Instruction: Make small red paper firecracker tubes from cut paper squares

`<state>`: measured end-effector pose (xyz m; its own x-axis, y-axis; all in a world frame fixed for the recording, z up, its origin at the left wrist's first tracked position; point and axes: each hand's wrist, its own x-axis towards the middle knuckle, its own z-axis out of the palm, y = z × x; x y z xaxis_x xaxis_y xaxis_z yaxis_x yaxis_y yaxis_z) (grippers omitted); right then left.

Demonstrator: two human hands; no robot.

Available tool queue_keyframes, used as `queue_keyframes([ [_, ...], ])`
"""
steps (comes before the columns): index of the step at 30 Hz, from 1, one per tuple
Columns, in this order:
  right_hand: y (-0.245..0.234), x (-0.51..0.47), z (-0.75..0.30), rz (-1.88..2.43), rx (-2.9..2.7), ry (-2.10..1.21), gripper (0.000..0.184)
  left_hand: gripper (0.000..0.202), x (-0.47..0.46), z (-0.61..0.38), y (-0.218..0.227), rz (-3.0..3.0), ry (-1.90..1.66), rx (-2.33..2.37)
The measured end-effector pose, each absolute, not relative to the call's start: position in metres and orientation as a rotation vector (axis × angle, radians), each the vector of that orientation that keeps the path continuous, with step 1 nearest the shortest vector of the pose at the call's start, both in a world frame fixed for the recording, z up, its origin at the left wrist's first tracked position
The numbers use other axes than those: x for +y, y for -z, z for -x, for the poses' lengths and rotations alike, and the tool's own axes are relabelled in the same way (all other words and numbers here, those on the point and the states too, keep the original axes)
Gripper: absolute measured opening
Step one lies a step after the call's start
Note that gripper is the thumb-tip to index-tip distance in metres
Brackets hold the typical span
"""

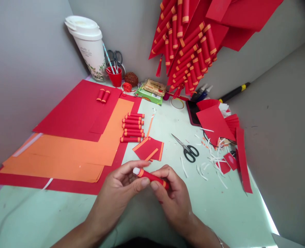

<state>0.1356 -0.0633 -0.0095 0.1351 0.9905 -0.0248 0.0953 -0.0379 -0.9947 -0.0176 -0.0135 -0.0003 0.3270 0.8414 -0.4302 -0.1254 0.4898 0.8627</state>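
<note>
Between both hands, near the front of the table, is a red paper roll (148,175) with an orange band at each end. A whitish tip (136,171) sticks out of its left end; what it belongs to is hidden inside. My left hand (121,189) pinches the roll near its middle, thumb on top. Closed around the right end is my right hand (175,194). Just beyond the hands lie small red paper pieces (144,148) edged with orange strips. Several finished red rolls (132,126) lie stacked in a column behind those.
Black-handled scissors (190,151) lie right of centre, near white paper scraps (217,158). Orange sheets (90,158) and a red sheet (77,110) cover the left. A white cup (89,51) and red pot (115,78) stand at the back. Strings of paper firecrackers (191,58) lean at the rear wall.
</note>
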Motion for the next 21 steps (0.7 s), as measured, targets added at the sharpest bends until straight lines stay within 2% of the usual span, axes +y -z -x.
queue_keyframes([
  [3, 0.0084, -0.0635, -0.1353, 1.343, -1.094, -1.174, 0.014, 0.014, -0.0147, 0.0200, 0.0026, -0.852, -0.782, 1.000],
  [8, 0.0104, -0.0625, -0.1351, 1.278, -0.840, -1.403, 0.029, 0.014, -0.0148, 0.0239, 0.0068, -0.892, -0.872, 1.009],
  [12, 0.0136, -0.0617, -0.1349, 1.289, -0.814, -1.333, 0.023, 0.014, -0.0137, 0.0239, 0.0061, -0.893, -0.852, 1.039],
  [16, 0.0144, -0.0641, -0.1338, 1.318, -0.971, -1.157, 0.013, 0.028, -0.0133, 0.0228, 0.0040, -0.829, -0.770, 1.056],
  [21, 0.0125, -0.0666, -0.1347, 1.253, -1.119, -1.065, 0.004, 0.010, -0.0141, 0.0224, 0.0065, -0.912, -0.765, 1.006],
])
